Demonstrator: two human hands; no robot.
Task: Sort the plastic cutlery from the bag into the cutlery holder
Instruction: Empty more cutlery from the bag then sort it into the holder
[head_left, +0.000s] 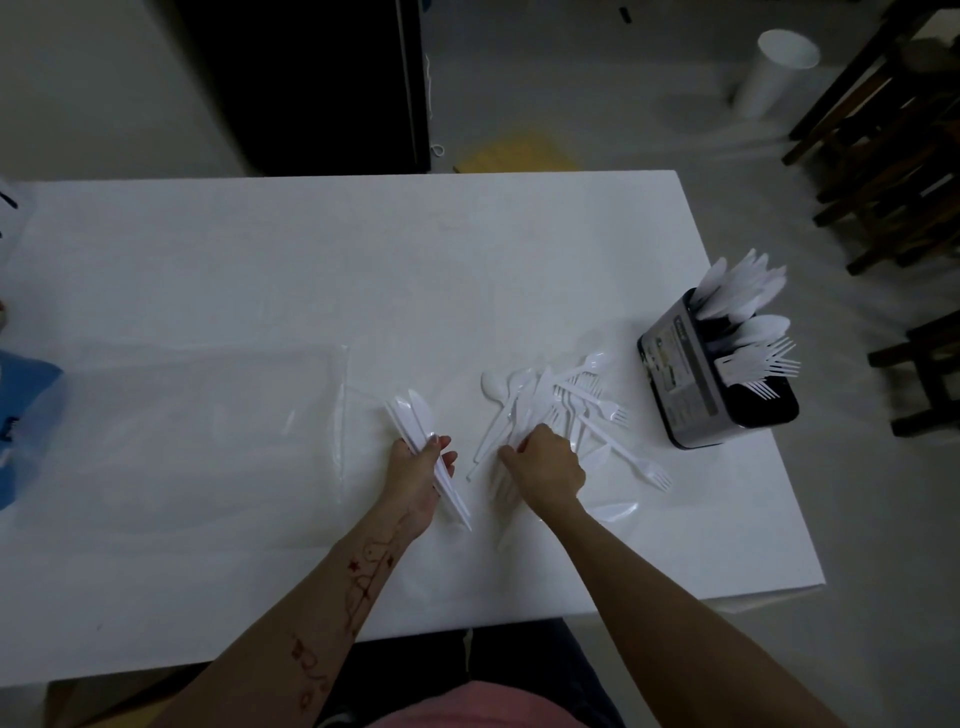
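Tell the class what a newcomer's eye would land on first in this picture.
First, the two hands at the table's near middle: the left hand grips a bundle of knives, the right hand reaches into a loose cutlery pile. Next, the holder at the table's right edge, bristling with white cutlery.

White table (311, 249) — bag (208, 426), cutlery (566, 410), holder (691, 384)

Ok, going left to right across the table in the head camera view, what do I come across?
Clear plastic bag → left hand gripping a bundle of knives → right hand reaching into the loose pile of cutlery → cutlery holder, already holding knives, spoons and forks.
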